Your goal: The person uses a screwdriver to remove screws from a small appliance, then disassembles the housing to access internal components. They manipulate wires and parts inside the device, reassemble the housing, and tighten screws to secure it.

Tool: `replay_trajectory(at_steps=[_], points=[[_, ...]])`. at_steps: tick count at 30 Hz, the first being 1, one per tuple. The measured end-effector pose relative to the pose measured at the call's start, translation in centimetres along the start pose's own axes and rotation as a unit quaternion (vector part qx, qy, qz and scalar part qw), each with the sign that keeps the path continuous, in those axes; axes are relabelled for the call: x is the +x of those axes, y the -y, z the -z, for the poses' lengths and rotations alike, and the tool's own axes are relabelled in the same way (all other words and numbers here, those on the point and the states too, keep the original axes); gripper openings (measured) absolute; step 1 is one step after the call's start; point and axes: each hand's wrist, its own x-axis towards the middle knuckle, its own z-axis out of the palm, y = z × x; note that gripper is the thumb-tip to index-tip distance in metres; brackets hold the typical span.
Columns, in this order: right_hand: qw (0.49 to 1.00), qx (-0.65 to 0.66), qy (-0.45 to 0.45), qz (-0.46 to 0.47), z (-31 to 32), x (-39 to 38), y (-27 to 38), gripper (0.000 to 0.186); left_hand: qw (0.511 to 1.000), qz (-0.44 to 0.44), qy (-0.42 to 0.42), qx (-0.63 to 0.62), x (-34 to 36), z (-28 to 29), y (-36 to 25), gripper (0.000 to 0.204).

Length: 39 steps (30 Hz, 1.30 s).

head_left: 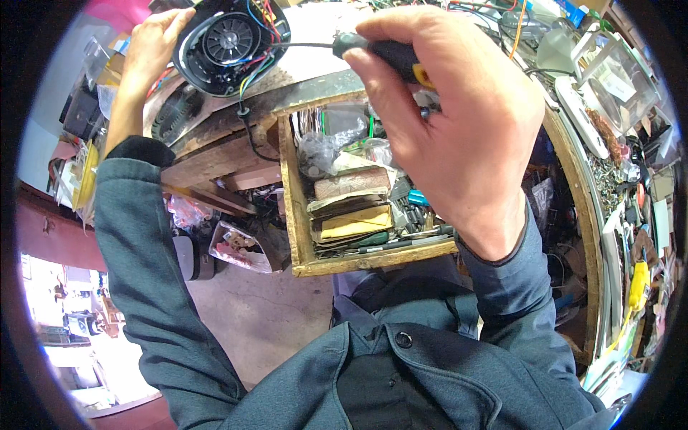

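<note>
A black plastic appliance housing (188, 66) rests on the workbench at the upper left, its inside facing up. A round, ribbed motor-like part (231, 37) sits in its middle, and several coloured wires (251, 75) run along its right side. My left hand (150, 49) grips the housing's left edge. In my right hand (466, 115) is a screwdriver (387, 56) with a black and yellow handle. Its thin shaft points left, and the tip is among the wires at the housing's right side. Whether the tip touches a screw is too small to tell.
Below the bench top an open wooden drawer (373, 264) holds packets, plastic bags and small tools. A black cable (251, 136) hangs over the bench edge. Loose parts and a yellow tool (638, 287) crowd the right side. An open box (244, 247) stands under the bench.
</note>
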Motion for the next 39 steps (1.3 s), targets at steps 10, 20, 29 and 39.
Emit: replay_trajectory(at_steps=[10, 20, 29, 39], points=[[0.998, -0.057, 0.031, 0.000, 0.8, -0.1, 0.4, 0.030, 1.000, -0.006, -0.012, -0.027, -0.1, -0.6, 0.3, 0.046], [0.995, -0.085, 0.058, -0.001, 1.3, 0.7, 0.6, 0.033, 1.000, 0.006, -0.001, -0.011, -0.1, -0.3, 0.0, 0.042], [0.998, 0.032, -0.002, 0.046, 1.2, 1.8, -0.5, 0.025, 1.000, -0.012, -0.010, -0.015, -0.3, -0.7, 0.2, 0.041], [0.977, 0.110, -0.079, 0.166, -0.2, 1.4, -0.9, 0.041, 0.997, -0.037, -0.048, -0.050, -1.4, -0.4, -1.2, 0.032]])
